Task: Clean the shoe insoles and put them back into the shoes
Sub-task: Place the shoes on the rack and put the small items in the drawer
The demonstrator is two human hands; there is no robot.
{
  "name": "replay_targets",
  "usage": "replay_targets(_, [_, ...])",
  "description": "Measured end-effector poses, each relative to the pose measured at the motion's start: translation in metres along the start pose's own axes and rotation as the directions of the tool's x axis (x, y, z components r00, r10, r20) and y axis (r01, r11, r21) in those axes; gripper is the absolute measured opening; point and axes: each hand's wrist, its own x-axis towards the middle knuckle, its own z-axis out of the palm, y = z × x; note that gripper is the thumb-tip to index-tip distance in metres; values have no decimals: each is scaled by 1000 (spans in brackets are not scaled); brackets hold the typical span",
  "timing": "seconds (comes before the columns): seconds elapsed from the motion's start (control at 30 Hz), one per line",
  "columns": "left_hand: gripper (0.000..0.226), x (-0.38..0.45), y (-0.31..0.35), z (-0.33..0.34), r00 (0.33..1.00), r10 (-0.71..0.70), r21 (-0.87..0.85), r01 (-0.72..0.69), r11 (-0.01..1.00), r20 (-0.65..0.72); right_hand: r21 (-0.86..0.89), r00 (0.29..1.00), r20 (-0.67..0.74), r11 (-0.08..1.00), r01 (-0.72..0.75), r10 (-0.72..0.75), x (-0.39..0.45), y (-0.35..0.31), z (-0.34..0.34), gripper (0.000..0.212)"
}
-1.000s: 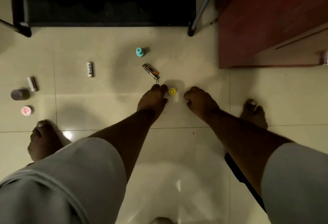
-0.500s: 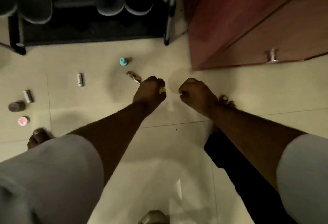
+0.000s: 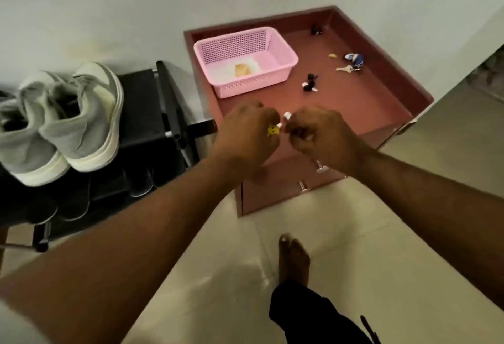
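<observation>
Your left hand [image 3: 246,130] pinches a yellow smiley trinket [image 3: 272,130]; your right hand [image 3: 316,132] curls round small pale bits, likely clearing clutter. The pink basket [image 3: 283,51] sits just beyond both fists, sneakers [image 3: 68,122] far left, untouched.

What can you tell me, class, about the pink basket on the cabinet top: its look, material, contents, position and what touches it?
The pink basket is a rectangular tray that looks like plastic, with perforated mesh walls, a rolled rim and a smooth floor. It sits upright, turned at an angle, on the back left part of the reddish-brown cabinet top, near the wall. Inside lie a yellowish scrap and something pale beneath it. Neither hand touches it.
</observation>
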Motion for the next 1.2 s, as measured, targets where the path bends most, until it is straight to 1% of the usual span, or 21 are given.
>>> replay_targets(0.07, [28, 32, 14, 14, 999, 1, 100, -6, 995, 46, -22, 993, -2, 993, -115, 115, 11, 25, -5, 16])
replay_targets(0.1, [30, 55, 26, 31, 998, 5, 162, -16, 987, 68, -34, 985, -25, 984, -173, 172, 13, 52, -10, 20])
replay_targets(0.17, [33, 77, 28, 43, 996, -8, 237, -13, 972, 91, -76, 971, -4, 968, -237, 238, 22, 73, -4, 29])
replay_targets(0.2, [34, 85, 26, 48, 995, -22, 251, -3, 968, 96, -107, 964, 13, 959, -263, 266, 26, 78, 1, 30])
replay_targets(0.3, [35, 114, 19, 80, 988, -101, 270, 65, 961, 120, -195, 923, -15, 904, -380, 385, 33, 111, 15, 27])
replay_targets(0.37, [32, 119, 11, 97, 980, -142, 285, 98, 954, 141, -182, 910, -29, 893, -412, 414, 32, 120, 22, 28])
replay_targets(0.47, [35, 119, 6, 99, 979, -145, 273, 103, 956, 141, -110, 896, -90, 890, -443, 434, 29, 120, 19, 33])
replay_targets(0.5, [37, 114, 6, 93, 982, -143, 256, 109, 960, 120, -93, 887, -122, 885, -457, 445, 25, 116, 18, 35])
replay_targets(0.57, [36, 92, 9, 75, 994, -107, 172, 103, 980, 17, -51, 878, -188, 888, -457, 440, 14, 93, 15, 34])
replay_targets(0.6, [34, 72, 10, 63, 995, -84, 99, 89, 991, -58, -19, 886, -219, 906, -422, 408, 7, 73, 14, 30])
replay_targets(0.67, [30, 24, 8, 43, 975, -49, -33, 43, 999, -215, 46, 904, -299, 951, -305, 305, -10, 32, 20, 19])
replay_targets(0.73, [23, -39, -3, 22, 952, -85, -79, 64, 995, -295, 111, 927, -298, 973, -202, 226, -26, -22, 34, 6])
replay_targets(0.77, [20, -71, -13, 13, 945, -132, -98, 107, 989, -299, 153, 946, -262, 976, -153, 190, -32, -50, 46, 3])
replay_targets(0.8, [19, -101, -24, 6, 939, -194, -123, 165, 979, -285, 200, 967, -211, 974, -102, 145, -38, -74, 60, 5])
replay_targets(0.83, [18, -129, -38, 2, 929, -271, -147, 240, 960, -252, 245, 986, -139, 968, -59, 96, -43, -94, 75, 4])
replay_targets(0.87, [17, -162, -56, -3, 908, -358, -152, 330, 932, -218, 276, 998, -46, 961, -27, 42, -47, -116, 98, 1])
replay_targets(0.93, [15, -217, -95, -5, 839, -521, -151, 501, 852, -159, 290, 991, 133, 957, -35, -4, -52, -143, 144, 4])
replay_targets(1.03, [17, -280, -155, 7, 703, -708, -120, 699, 705, -62, 252, 934, 352, 953, -166, 70, -50, -157, 216, 6])
replay_targets(1.1, [21, -306, -197, 25, 628, -777, -54, 778, 626, 41, 181, 888, 435, 952, -248, 149, -43, -157, 266, 7])
replay_targets(1.2, [26, -321, -251, 67, 590, -785, 32, 795, 606, 187, 98, 821, 505, 928, -360, 265, -36, -147, 335, 10])
